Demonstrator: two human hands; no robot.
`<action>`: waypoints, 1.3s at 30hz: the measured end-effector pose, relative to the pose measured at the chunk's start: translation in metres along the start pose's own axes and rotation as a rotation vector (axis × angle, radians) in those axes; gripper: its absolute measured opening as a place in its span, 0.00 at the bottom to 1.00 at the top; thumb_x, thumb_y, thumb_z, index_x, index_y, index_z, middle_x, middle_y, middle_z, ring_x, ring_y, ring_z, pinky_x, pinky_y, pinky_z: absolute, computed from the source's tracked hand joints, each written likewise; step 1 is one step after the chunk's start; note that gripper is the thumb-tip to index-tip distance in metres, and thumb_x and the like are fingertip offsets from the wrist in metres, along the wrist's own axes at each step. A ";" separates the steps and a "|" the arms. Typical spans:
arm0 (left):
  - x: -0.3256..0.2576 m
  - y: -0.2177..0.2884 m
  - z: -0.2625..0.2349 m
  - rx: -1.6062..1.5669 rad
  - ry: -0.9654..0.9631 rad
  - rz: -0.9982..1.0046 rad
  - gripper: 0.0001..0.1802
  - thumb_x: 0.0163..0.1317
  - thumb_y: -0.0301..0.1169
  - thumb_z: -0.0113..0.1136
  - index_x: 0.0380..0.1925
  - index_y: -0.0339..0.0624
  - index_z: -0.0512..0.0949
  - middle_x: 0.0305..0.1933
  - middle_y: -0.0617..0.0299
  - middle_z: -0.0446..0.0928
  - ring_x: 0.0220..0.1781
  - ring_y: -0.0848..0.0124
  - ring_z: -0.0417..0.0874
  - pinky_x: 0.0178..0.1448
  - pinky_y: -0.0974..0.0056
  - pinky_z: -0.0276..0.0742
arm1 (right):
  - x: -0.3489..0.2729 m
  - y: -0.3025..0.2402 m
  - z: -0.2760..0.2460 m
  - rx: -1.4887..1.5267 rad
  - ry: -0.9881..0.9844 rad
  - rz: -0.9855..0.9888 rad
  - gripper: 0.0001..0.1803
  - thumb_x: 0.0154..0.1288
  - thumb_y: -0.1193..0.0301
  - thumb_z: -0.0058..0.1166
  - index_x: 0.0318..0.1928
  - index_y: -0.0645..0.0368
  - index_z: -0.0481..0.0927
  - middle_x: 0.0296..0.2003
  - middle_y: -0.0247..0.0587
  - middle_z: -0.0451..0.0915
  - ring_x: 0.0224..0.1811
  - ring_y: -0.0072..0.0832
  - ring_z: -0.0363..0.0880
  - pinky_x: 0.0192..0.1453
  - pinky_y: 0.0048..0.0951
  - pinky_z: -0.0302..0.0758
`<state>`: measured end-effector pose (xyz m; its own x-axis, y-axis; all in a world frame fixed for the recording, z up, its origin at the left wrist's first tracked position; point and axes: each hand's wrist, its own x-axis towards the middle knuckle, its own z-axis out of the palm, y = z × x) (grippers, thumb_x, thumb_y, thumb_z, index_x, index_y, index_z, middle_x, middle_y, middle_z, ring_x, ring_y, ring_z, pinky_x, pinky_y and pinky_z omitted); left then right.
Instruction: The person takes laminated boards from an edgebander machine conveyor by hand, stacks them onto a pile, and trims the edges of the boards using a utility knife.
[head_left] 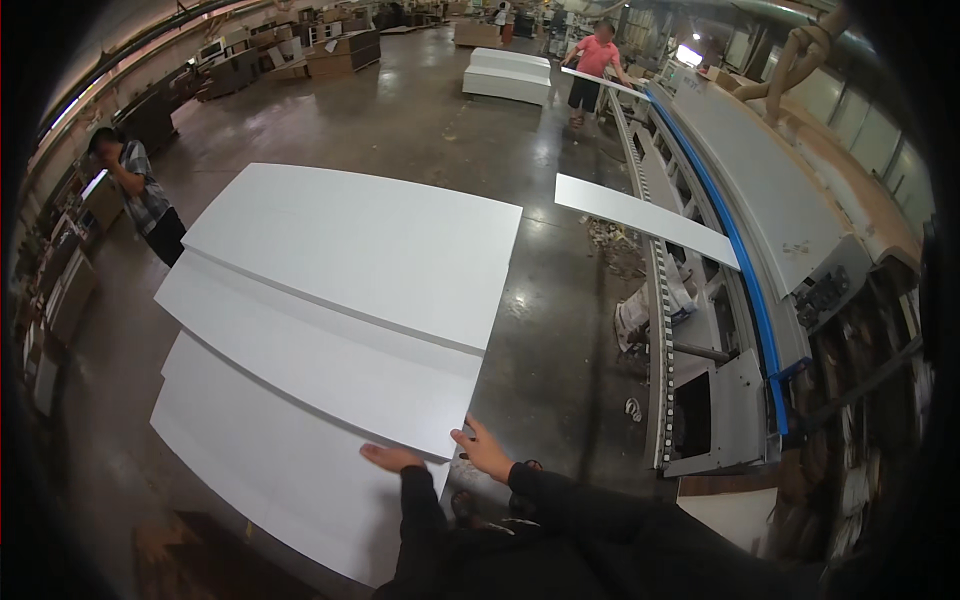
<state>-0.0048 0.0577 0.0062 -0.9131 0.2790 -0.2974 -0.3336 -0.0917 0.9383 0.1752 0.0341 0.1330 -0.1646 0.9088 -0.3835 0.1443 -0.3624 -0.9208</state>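
White flat panels lie in stepped stacks in front of me, with a far stack (370, 240), a middle stack (320, 350) and a near stack (280, 460). My left hand (392, 458) is over the near stack, beside the front edge of the middle one. Its fingers are stretched out together, and nothing shows in it. At the right end of the middle stack is my right hand (484, 450), its fingers apart and against the panel corner. Whether the left fingertips touch the panel edge cannot be made out.
To the right runs a long machine with a blue rail (715, 195); a white strip panel (645, 220) lies across its side support. A person in a pink shirt (597, 55) handles another strip (605, 82) farther along. Another person (145, 190) stands left. More white panels (505, 85) are stacked behind.
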 end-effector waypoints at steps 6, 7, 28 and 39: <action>-0.023 0.028 -0.008 -0.123 -0.034 -0.197 0.37 0.80 0.52 0.29 0.77 0.36 0.53 0.81 0.47 0.52 0.79 0.56 0.57 0.82 0.56 0.50 | -0.003 0.002 0.002 -0.033 0.073 -0.026 0.36 0.76 0.57 0.53 0.75 0.62 0.59 0.57 0.50 0.75 0.45 0.30 0.80 0.41 0.31 0.83; -0.019 0.023 -0.006 -0.139 0.002 -0.234 0.38 0.79 0.54 0.29 0.76 0.35 0.53 0.81 0.47 0.53 0.79 0.55 0.58 0.82 0.56 0.50 | -0.002 0.006 0.005 -0.051 0.142 -0.068 0.37 0.76 0.57 0.54 0.73 0.69 0.61 0.49 0.52 0.80 0.37 0.29 0.80 0.37 0.30 0.81; -0.015 -0.053 -0.061 -0.215 -0.192 -0.159 0.25 0.78 0.41 0.44 0.65 0.32 0.65 0.61 0.42 0.73 0.60 0.55 0.78 0.62 0.53 0.76 | -0.077 0.022 -0.028 0.423 -0.321 0.325 0.21 0.78 0.57 0.52 0.56 0.64 0.80 0.45 0.36 0.82 0.44 0.22 0.82 0.52 0.22 0.80; -0.156 -0.041 -0.162 0.341 -0.585 -0.543 0.09 0.72 0.30 0.50 0.46 0.36 0.71 0.29 0.57 0.74 0.27 0.67 0.78 0.29 0.65 0.75 | -0.219 0.116 -0.258 0.522 0.144 0.215 0.14 0.77 0.64 0.55 0.46 0.64 0.82 0.40 0.40 0.85 0.43 0.25 0.85 0.52 0.26 0.81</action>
<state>0.1130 -0.1374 -0.0143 -0.3492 0.6562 -0.6689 -0.5145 0.4624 0.7222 0.4794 -0.1536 0.1288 -0.0450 0.8095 -0.5854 -0.3462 -0.5624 -0.7509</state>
